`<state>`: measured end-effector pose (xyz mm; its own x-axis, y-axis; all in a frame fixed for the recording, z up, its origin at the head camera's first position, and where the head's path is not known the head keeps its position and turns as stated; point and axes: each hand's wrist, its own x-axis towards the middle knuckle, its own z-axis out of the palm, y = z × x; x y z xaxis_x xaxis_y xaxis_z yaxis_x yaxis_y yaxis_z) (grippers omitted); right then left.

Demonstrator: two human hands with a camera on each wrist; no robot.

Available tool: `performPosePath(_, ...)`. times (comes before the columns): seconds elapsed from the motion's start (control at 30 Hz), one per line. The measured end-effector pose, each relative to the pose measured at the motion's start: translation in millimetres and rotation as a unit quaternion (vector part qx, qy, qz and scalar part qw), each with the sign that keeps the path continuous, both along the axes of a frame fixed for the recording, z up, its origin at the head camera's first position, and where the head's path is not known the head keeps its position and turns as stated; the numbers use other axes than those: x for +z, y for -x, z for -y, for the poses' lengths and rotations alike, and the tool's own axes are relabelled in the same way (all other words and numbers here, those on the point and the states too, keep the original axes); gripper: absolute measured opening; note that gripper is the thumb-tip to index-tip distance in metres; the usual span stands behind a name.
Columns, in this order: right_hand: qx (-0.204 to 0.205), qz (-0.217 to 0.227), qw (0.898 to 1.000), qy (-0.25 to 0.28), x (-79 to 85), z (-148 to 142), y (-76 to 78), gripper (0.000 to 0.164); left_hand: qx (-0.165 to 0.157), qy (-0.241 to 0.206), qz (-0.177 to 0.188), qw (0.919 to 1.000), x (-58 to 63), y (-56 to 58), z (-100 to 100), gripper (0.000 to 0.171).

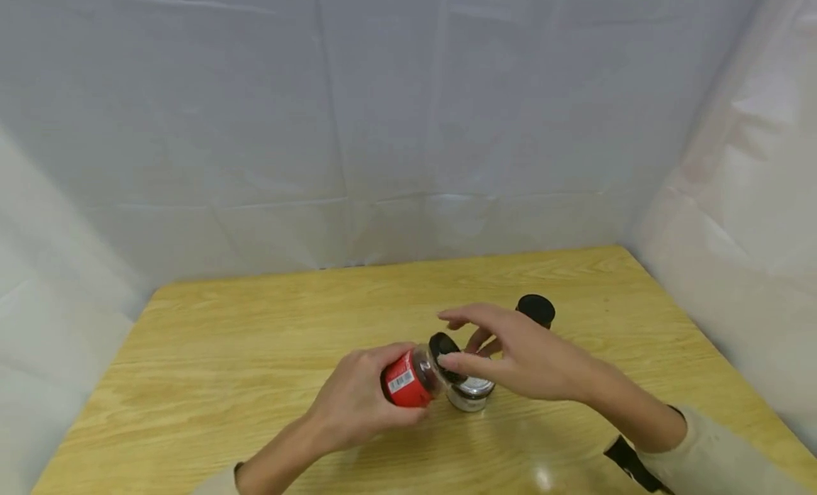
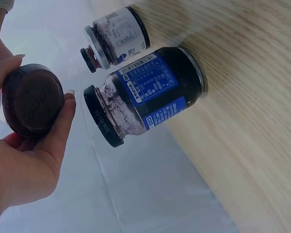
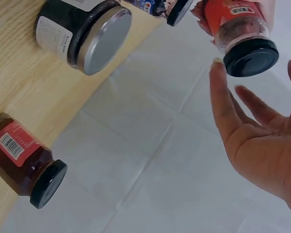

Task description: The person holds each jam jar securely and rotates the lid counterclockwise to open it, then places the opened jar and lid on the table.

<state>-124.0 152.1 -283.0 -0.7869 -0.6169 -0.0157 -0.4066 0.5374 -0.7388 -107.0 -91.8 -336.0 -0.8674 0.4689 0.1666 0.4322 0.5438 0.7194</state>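
Note:
My left hand (image 1: 354,396) grips a jar with a red label (image 1: 407,379) and tilts its black lid (image 1: 447,354) toward my right. In the left wrist view, the jar's dark round base (image 2: 34,99) faces the camera, fingers around its side. My right hand (image 1: 523,346) hovers at the lid with fingers spread, the thumb overlapping the lid in the head view. From the right wrist, one fingertip (image 3: 217,65) appears right beside the lid's edge, and the hand is not wrapped around it.
A silver-lidded jar (image 1: 471,394) stands just behind the held jar. Farther right is a black-lidded jar (image 1: 536,309), partly hidden by my right hand. The left wrist view shows a blue-labelled jar (image 2: 148,92); the right wrist view shows a red-labelled brown jar (image 3: 22,158). Pale sheeting (image 1: 383,126) surrounds the wooden table (image 1: 242,353).

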Motion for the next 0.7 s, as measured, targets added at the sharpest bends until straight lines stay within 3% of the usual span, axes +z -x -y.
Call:
performPosePath(0.23, -0.001, 0.005, 1.000, -0.006, 1.9, 5.2, 0.8, 0.052, 0.002, 0.000, -0.002, 1.0000, -1.1, -0.4, -0.5, 0.055)
performPosePath(0.47, 0.058, -0.005, 0.998, 0.027, 1.0, 0.4, 4.5, 0.050, -0.009, 0.000, -0.013, 0.9999, -1.2, -0.2, 0.4, 0.051)
performPosePath(0.7, 0.142, -0.096, 0.984, 0.040, -1.2, -1.7, 5.4, 0.046, -0.025, -0.010, 0.019, 0.9995, -0.5, -0.5, 2.6, 0.054)
